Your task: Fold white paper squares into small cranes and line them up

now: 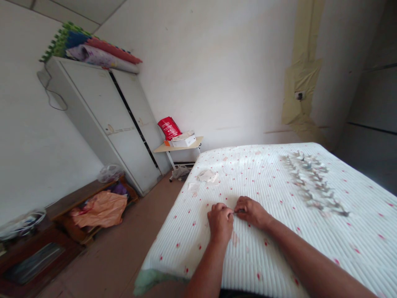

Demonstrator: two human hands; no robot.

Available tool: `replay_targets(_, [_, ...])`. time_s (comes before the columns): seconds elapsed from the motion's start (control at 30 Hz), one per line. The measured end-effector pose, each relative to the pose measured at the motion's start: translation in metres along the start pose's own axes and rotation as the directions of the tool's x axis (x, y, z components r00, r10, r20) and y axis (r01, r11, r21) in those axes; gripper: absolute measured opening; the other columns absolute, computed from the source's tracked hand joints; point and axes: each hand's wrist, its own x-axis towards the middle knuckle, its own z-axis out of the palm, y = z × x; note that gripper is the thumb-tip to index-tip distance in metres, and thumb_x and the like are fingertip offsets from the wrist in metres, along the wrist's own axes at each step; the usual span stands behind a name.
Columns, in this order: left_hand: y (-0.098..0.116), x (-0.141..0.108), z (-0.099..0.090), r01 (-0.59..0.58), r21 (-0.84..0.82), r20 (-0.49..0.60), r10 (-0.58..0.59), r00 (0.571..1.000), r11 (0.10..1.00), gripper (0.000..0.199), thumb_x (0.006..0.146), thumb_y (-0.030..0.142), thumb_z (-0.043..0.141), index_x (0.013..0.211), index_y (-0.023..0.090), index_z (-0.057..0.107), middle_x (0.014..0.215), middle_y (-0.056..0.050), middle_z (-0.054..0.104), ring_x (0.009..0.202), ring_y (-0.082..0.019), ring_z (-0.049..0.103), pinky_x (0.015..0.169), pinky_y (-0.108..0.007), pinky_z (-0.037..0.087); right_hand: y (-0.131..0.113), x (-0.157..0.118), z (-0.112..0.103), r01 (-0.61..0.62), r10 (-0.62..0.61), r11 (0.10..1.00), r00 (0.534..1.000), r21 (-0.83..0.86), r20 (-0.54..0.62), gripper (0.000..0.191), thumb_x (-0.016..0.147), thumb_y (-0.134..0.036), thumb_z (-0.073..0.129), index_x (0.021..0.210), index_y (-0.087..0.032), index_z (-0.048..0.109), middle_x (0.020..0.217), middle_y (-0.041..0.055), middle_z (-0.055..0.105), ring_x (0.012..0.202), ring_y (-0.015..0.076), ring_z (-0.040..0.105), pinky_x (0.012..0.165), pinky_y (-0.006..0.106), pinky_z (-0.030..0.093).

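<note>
Left hand [221,219] and right hand [250,211] over bed [245,165], fingertips pinched on small piece [239,211]; papers [207,176] on bed's left side, figures [316,178] on right.

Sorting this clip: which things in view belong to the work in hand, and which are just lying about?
Seemingly part of the work:
small piece between the fingertips of the left hand and right hand, too small to identify
rows of small greyish shapes
papery pieces, probably

Apparently just lying about:
red bag
white box
orange sheet
rolled mat
</note>
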Motion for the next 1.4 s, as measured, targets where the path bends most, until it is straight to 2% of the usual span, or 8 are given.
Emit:
replay_targets(0.27, [0.003,0.000,-0.002,0.000,-0.001,-0.010,0.000,1.000,1.000,0.013,0.076,0.018,0.054,0.078,0.026,0.065,0.094,0.000,0.058,0.094,-0.015,0.046,0.079,-0.027,0.032,0.002,0.001,0.005,-0.007,0.006,0.999,1.000,-0.046,-0.012,0.019,0.075,-0.015,0.051,0.075,-0.023,0.068,0.076,0.0012,0.059,0.076,0.0127,0.054,0.065,0.020,0.038])
replay_targets(0.4, [0.001,0.000,-0.002,0.001,0.010,0.021,-0.002,1.000,1.000,0.014,0.077,0.019,0.053,0.080,0.026,0.065,0.095,0.000,0.058,0.095,-0.015,0.046,0.080,-0.027,0.032,0.003,0.001,0.007,-0.030,0.029,0.999,0.999,-0.030,-0.030,0.018,0.075,-0.015,0.052,0.075,-0.022,0.068,0.077,0.0012,0.059,0.075,0.0121,0.055,0.065,0.020,0.039])
replay_targets(0.7, [-0.002,0.003,0.004,-0.004,0.006,-0.009,0.004,1.000,1.000,0.013,0.078,0.019,0.053,0.079,0.025,0.064,0.094,0.002,0.058,0.095,-0.014,0.047,0.080,-0.027,0.032,-0.005,0.007,0.007,-0.199,0.199,0.979,0.980,-0.033,-0.022,0.019,0.070,-0.013,0.051,0.071,-0.020,0.068,0.078,0.0021,0.062,0.072,0.0123,0.056,0.065,0.020,0.039])
replay_targets(0.97, [-0.001,0.006,0.003,0.080,0.001,0.018,-0.080,0.997,0.997,0.011,0.077,0.021,0.054,0.077,0.023,0.064,0.097,0.001,0.058,0.098,-0.015,0.048,0.080,-0.027,0.033,-0.012,0.012,0.005,-0.385,0.385,0.923,0.923,-0.002,0.016,0.016,0.068,-0.014,0.051,0.068,-0.017,0.066,0.079,0.0029,0.064,0.071,0.0121,0.058,0.062,0.020,0.038])
replay_targets(1.23, [-0.002,0.007,0.005,0.062,0.039,0.015,-0.063,0.998,0.997,0.013,0.080,0.023,0.049,0.077,0.021,0.061,0.098,-0.001,0.057,0.098,-0.017,0.047,0.079,-0.029,0.032,-0.018,0.015,0.007,-0.447,0.449,0.884,0.894,-0.138,-0.019,0.017,0.069,-0.013,0.048,0.068,-0.017,0.065,0.076,0.0050,0.065,0.069,0.0137,0.057,0.058,0.022,0.035])
replay_targets(1.4, [-0.001,0.006,0.004,0.059,0.078,0.032,-0.061,0.998,0.995,0.014,0.083,0.023,0.045,0.081,0.020,0.059,0.099,-0.002,0.056,0.099,-0.017,0.046,0.080,-0.030,0.032,-0.023,0.016,0.003,-0.435,0.444,0.879,0.896,-0.198,0.004,0.018,0.071,-0.013,0.046,0.071,-0.016,0.064,0.080,0.0069,0.065,0.072,0.0155,0.058,0.059,0.023,0.035])
